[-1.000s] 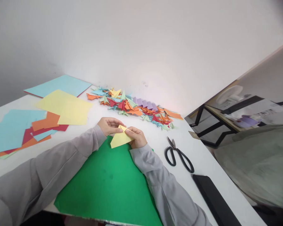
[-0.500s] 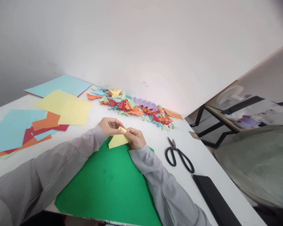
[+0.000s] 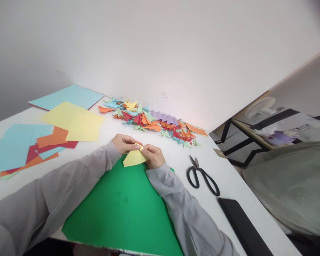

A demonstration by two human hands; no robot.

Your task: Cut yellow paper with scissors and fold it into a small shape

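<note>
A small folded piece of yellow paper (image 3: pixel 134 158) is held between both hands over the far end of the green mat (image 3: pixel 122 206). My left hand (image 3: pixel 125 143) pinches its upper left part, fingers closed, thumb on top. On the right side, my right hand (image 3: pixel 153 155) grips the paper near its top corner between thumb and forefinger. The two hands almost touch at the folded tip. Fingertips hide part of the fold. The wide end of the paper points down toward the mat.
Folded paper shapes (image 3: pixel 149 121) lie piled along the wall. Black-handled scissors (image 3: pixel 200 174) and a black case (image 3: pixel 242 224) lie at the right. Yellow sheets (image 3: pixel 85 124), a large blue sheet (image 3: pixel 69 96) and cut coloured papers (image 3: pixel 13 145) are at the left.
The left thumb and fingertips have shifted slightly at the top of the yellow paper, and its folded tip looks less exposed. Both hands keep their hold.
</note>
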